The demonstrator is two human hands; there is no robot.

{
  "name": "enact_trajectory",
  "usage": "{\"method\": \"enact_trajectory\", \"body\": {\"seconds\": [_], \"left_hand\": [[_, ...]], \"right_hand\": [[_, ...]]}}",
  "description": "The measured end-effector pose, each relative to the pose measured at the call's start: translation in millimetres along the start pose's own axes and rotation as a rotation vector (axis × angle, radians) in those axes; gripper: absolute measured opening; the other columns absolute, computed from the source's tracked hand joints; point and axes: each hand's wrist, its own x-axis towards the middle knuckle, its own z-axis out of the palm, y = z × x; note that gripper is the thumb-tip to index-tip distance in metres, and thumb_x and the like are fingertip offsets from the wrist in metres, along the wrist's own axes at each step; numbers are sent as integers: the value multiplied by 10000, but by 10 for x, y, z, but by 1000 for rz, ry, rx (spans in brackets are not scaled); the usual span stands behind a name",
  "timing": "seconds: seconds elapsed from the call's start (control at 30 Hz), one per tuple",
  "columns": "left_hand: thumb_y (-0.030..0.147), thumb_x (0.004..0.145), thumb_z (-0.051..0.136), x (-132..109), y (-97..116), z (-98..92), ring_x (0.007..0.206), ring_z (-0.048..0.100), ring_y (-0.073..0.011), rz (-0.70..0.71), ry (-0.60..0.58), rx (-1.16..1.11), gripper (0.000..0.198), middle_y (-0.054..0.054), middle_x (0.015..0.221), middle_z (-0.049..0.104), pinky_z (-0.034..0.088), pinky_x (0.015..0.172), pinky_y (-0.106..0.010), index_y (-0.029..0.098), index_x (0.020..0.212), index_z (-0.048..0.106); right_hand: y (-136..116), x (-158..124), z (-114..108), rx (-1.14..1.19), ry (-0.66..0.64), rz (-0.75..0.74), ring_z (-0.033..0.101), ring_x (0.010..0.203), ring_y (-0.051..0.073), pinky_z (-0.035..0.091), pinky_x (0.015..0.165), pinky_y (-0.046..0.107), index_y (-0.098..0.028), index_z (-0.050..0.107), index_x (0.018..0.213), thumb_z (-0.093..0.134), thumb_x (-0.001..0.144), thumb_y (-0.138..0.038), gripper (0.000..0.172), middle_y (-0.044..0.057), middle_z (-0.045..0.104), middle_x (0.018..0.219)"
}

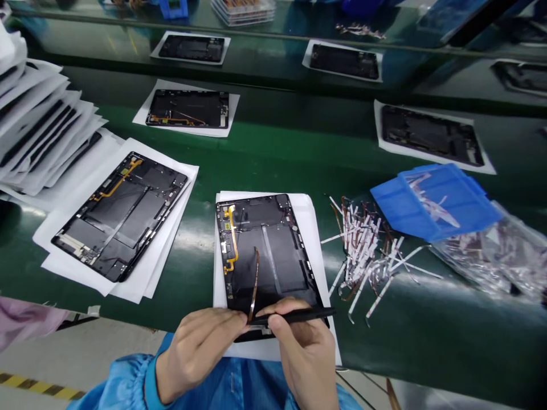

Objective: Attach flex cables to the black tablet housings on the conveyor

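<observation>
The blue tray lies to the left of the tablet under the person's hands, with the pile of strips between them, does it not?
Not quite. The head view shows the blue tray to the right of that tablet, not the left; the pile of strips does lie between them.

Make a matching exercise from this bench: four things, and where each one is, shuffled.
1 flex strip
2 black tool
3 blue tray
4 loose strips

A in the right hand
B heaped between the middle tablet and the tray
C pinched by the left hand
D beside the clear bags

Pairs: 1-C, 2-A, 3-D, 4-B
</observation>
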Motion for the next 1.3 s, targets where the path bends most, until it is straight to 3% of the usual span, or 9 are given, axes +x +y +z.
{"method": "enact_trajectory", "body": {"seconds": [0.23, 0.37, 0.5, 0.67, 0.8, 1.3], "left_hand": [[95, 1002, 419, 29, 5, -35, 1110, 699, -215, -7, -89, -44, 456, -82, 1197, 731, 560, 979, -335, 220, 1429, 518], [121, 949, 578, 68, -44, -31, 1043, 721, -221, -19, -41, 27, 407, -76, 1114, 755, 583, 931, -342, 218, 1344, 565], [159, 909, 648, 88, -140, -65, 1216, 610, -260, -197, 110, 200, 165, -88, 1190, 696, 522, 1015, -418, 215, 1065, 648], [215, 940, 551, 135, -172, -78, 1405, 394, -327, -381, 23, 325, 96, -82, 1426, 508, 410, 1080, -536, 231, 920, 643], [196, 914, 540, 218, -121, -33, 1444, 314, -355, -403, -39, 419, 65, -102, 1468, 457, 364, 1062, -556, 222, 902, 598], [176, 929, 497, 269, -155, -4, 1447, 297, -350, -373, -92, 516, 92, -128, 1470, 453, 339, 1020, -530, 220, 855, 530]], "right_hand": [[-76, -13, 6, -40, -7, -59, 727, 690, 166, 593, 610, 235, -229, 692, 838, 756, 830, -245, 66, 7, 719, 775], [-140, 30, 77, -103, 33, -82, 723, 667, 165, 600, 595, 235, -227, 678, 834, 766, 814, -239, 92, 5, 721, 755], [-166, 161, 228, -235, 110, -118, 708, 657, 158, 606, 608, 242, -218, 667, 801, 759, 804, -235, 93, 0, 701, 726], [-86, 317, 354, -253, 40, -32, 702, 629, 153, 618, 604, 246, -197, 652, 808, 741, 812, -261, 109, 4, 687, 738], [-33, 324, 339, -259, 24, -2, 698, 634, 142, 610, 604, 229, -194, 642, 804, 740, 816, -258, 117, -3, 670, 737], [-21, 323, 339, -260, 17, -15, 691, 643, 136, 603, 603, 221, -193, 644, 797, 723, 832, -252, 105, -4, 655, 746]]}}
